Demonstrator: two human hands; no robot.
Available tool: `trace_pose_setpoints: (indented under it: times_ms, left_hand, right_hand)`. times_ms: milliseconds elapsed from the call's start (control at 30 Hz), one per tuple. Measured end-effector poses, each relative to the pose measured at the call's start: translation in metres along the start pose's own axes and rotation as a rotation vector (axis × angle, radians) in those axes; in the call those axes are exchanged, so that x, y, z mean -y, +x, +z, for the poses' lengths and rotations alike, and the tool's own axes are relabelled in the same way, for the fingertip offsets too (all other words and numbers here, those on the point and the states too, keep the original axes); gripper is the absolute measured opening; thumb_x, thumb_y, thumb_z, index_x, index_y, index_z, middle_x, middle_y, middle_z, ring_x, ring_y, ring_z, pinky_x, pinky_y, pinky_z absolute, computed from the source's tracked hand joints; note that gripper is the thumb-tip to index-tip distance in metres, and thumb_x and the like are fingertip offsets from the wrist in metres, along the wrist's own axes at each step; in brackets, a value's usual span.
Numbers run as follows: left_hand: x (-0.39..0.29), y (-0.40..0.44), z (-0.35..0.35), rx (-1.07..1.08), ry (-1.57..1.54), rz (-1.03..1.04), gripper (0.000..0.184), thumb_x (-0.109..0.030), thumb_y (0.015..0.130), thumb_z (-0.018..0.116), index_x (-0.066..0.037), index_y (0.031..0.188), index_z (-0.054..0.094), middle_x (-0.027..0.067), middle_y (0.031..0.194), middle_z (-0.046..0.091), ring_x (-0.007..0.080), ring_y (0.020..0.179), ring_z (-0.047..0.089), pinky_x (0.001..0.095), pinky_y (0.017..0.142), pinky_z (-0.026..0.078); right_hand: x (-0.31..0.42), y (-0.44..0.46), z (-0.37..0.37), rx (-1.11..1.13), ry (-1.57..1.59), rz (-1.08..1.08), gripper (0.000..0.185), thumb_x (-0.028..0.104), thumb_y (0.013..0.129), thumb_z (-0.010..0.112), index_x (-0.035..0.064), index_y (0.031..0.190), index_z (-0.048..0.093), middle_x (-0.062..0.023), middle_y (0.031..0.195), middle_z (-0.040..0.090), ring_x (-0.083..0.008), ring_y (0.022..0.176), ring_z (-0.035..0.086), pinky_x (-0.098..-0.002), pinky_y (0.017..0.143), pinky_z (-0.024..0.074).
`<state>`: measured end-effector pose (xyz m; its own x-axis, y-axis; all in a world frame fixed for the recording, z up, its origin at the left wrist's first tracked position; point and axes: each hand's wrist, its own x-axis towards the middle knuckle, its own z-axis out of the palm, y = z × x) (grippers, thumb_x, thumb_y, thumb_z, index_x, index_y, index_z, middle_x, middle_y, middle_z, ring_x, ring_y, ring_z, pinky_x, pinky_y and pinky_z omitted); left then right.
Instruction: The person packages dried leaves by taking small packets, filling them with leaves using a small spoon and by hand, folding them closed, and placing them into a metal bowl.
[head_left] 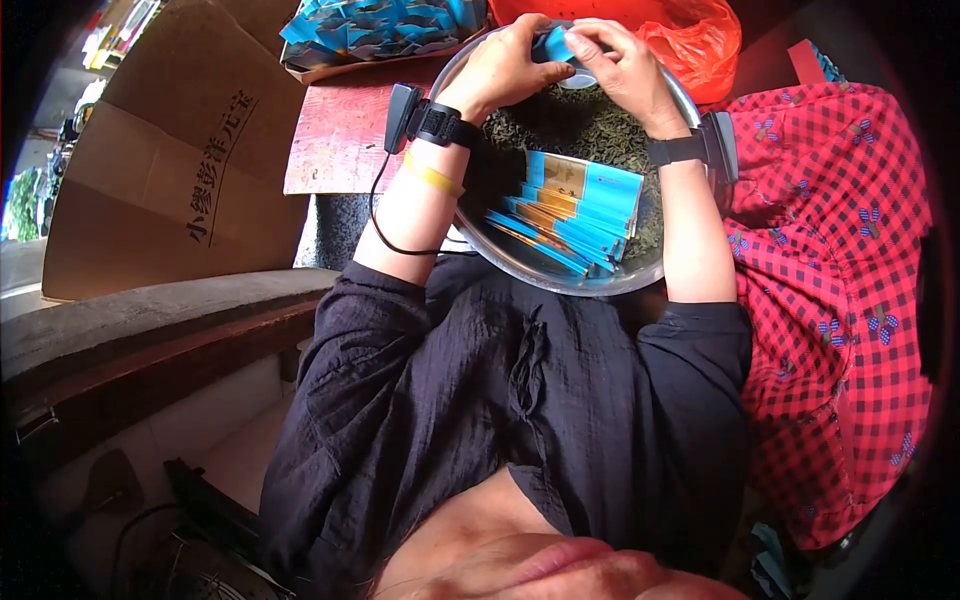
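Observation:
Above the far side of a round metal basin, my left hand and my right hand meet at a small blue packet. The left fingers and thumb close around it, and the right fingertips pinch its right edge. Most of this packet is hidden by my fingers. Dark green, curled dried leaves that look like tea fill much of the basin. Below my hands, a fanned stack of flat blue and gold packets lies on the leaves. A pale round object shows beneath my fingers, its kind unclear.
A box of blue packets stands on a red board at the back left. Behind the basin is a red plastic bag. A large cardboard box stands left, above a wooden rail. Red checked cloth covers the right.

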<state>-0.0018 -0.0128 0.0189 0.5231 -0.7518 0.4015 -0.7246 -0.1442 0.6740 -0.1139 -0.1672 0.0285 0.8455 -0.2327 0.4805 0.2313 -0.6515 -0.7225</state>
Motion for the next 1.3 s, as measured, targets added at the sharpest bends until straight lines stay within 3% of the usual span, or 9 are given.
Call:
trace_pose_setpoints:
  times_ms: [400,467,567,700,900,967,1067,1100,1300]
  left_hand:
    - [-0.008,-0.007,-0.002,0.12,0.087,0.018,0.071,-0.027,0.071,0.074,-0.003,0.129,0.041,0.0265,0.106,0.062,0.0394,0.099,0.062,0.045,0.084,0.05]
    - [-0.01,-0.008,0.0,0.105,0.105,0.023,0.067,-0.023,0.072,0.071,-0.004,0.129,0.041,0.0266,0.105,0.062,0.0402,0.099,0.061,0.0455,0.084,0.05]
    - [-0.013,-0.006,0.001,0.096,0.096,0.004,0.06,-0.018,0.075,0.065,-0.005,0.129,0.043,0.0265,0.104,0.063,0.0403,0.1,0.061,0.0457,0.085,0.049]
    - [-0.008,-0.004,0.005,0.017,0.006,0.058,0.055,-0.016,0.076,0.061,-0.005,0.128,0.047,0.0271,0.103,0.063,0.0403,0.1,0.061,0.0451,0.086,0.049]
    - [-0.018,-0.005,-0.003,0.078,-0.035,0.033,0.054,-0.016,0.076,0.061,-0.004,0.128,0.048,0.0257,0.101,0.064,0.0402,0.097,0.062,0.0447,0.085,0.05]
    - [-0.01,-0.005,0.003,0.059,-0.004,0.034,0.05,-0.017,0.076,0.062,-0.004,0.123,0.051,0.0246,0.098,0.065,0.0389,0.094,0.063,0.0439,0.082,0.05]
    - [-0.006,-0.001,0.005,0.096,-0.022,0.028,0.043,-0.017,0.076,0.067,-0.002,0.115,0.057,0.0199,0.092,0.066,0.0286,0.085,0.064,0.0383,0.075,0.051]
    - [-0.005,0.003,0.003,0.146,-0.07,0.026,0.041,-0.018,0.077,0.071,0.001,0.112,0.058,0.0162,0.09,0.066,0.0194,0.078,0.065,0.0335,0.071,0.051]
    - [-0.008,0.003,0.007,0.107,-0.18,0.168,0.028,-0.011,0.078,0.067,0.001,0.102,0.061,0.0187,0.091,0.066,0.0251,0.083,0.065,0.0369,0.075,0.05]
  right_hand:
    - [0.004,-0.001,0.007,-0.046,0.1,-0.028,0.026,0.023,0.09,0.064,0.0017,0.105,0.065,-0.0066,0.121,0.059,-0.0124,0.101,0.059,-0.0278,0.08,0.0498]
    - [0.028,-0.001,0.008,-0.177,0.008,-0.076,0.021,0.009,0.086,0.063,0.0002,0.104,0.061,-0.0114,0.095,0.066,-0.0207,0.087,0.064,-0.0313,0.075,0.0519]
    - [0.021,-0.002,0.009,-0.129,0.187,0.018,0.03,0.009,0.084,0.066,-0.0012,0.111,0.058,-0.0085,0.1,0.064,-0.0165,0.091,0.062,-0.0301,0.08,0.0517]
    - [0.002,-0.003,0.006,-0.028,0.137,0.047,0.032,0.026,0.089,0.066,0.0011,0.109,0.064,-0.0051,0.119,0.059,-0.0112,0.098,0.059,-0.0266,0.078,0.0488]
    - [0.007,-0.001,0.002,0.067,0.167,0.11,0.037,0.026,0.088,0.067,0.0024,0.117,0.062,-0.0014,0.114,0.06,-0.0068,0.09,0.057,-0.0223,0.073,0.0465]
    - [0.017,-0.001,0.003,-0.075,0.181,0.02,0.033,0.008,0.084,0.067,-0.0018,0.114,0.057,-0.0073,0.096,0.064,-0.0155,0.091,0.062,-0.0289,0.08,0.0512]
    - [0.033,-0.002,0.004,-0.15,0.478,0.169,0.026,0.008,0.083,0.065,0.0,0.108,0.061,-0.0069,0.092,0.066,-0.0154,0.088,0.062,-0.028,0.079,0.0501]
    - [0.011,-0.002,-0.001,-0.122,0.119,0.08,0.036,0.023,0.089,0.065,0.0026,0.119,0.061,-0.0004,0.114,0.06,-0.0051,0.087,0.056,-0.0207,0.071,0.0455]
    - [0.01,0.002,-0.018,0.115,0.17,0.128,0.045,0.026,0.088,0.065,-0.0022,0.121,0.054,-0.0081,0.109,0.063,-0.0144,0.099,0.058,-0.0284,0.086,0.0473]
